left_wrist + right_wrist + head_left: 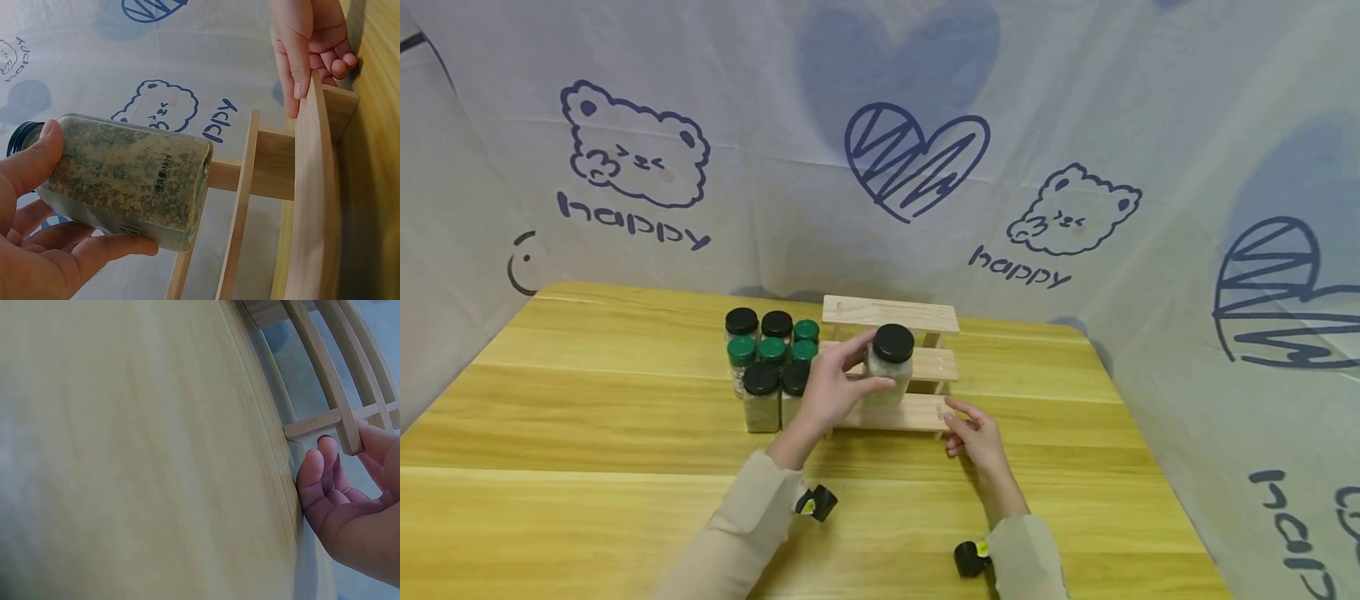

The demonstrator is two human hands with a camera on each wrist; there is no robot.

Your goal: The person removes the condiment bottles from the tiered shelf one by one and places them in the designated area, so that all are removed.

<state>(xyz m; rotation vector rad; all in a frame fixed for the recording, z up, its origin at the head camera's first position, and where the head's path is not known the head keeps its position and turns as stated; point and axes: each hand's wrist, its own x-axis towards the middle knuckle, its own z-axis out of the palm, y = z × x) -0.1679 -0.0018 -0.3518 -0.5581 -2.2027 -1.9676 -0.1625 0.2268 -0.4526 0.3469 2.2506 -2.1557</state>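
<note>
My left hand (835, 387) grips a clear glass jar (131, 178) with a black lid (893, 342), full of dried, greenish-brown flakes. It is upright in the air over the lower steps of a three-tier wooden rack (891, 312), seemingly clear of the boards. On the right end of the lowest board (917, 414) is my right hand (977, 437), holding it with a finger and thumb at the upper side; the other fingers curl beside and below the end (353, 440).
Left of the rack several jars stand grouped, some with black lids (762, 377), some with green lids (772, 349). The wooden table (625, 400) meets a printed cloth (760, 167) hanging behind and on the right. Each sleeve has a small black camera (823, 503) near its cuff.
</note>
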